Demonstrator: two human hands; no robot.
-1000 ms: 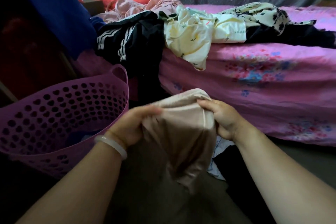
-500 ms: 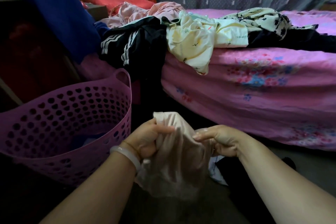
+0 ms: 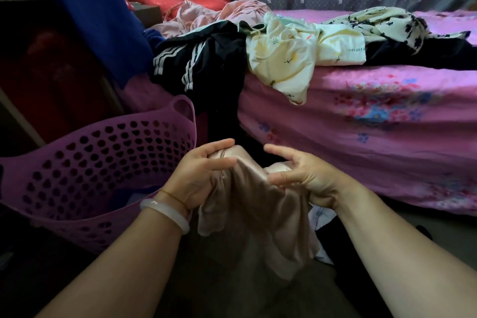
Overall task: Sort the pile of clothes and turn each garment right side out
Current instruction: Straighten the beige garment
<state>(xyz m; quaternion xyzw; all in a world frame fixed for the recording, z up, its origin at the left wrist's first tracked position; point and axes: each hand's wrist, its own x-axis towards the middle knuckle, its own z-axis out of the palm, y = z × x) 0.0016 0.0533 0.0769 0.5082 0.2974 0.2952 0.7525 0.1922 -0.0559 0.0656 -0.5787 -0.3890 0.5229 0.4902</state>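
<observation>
Beige garment (image 3: 247,214) hangs between both hands, below the bed (image 3: 374,142), beside a purple basket (image 3: 103,162). Left hand (image 3: 198,178) pinches its top fold; right hand (image 3: 304,178) grips bunched cloth, forefinger straight. It looks thin, limp and slippery, so a hem seems the surest hold.

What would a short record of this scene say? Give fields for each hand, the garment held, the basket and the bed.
left hand: pinches the top edge of the beige garment
right hand: grips its other side, forefinger extended
beige garment: hangs bunched between both hands
basket: purple, perforated, left of the hands
bed: pink floral sheet, unsorted clothes pile on top
</observation>
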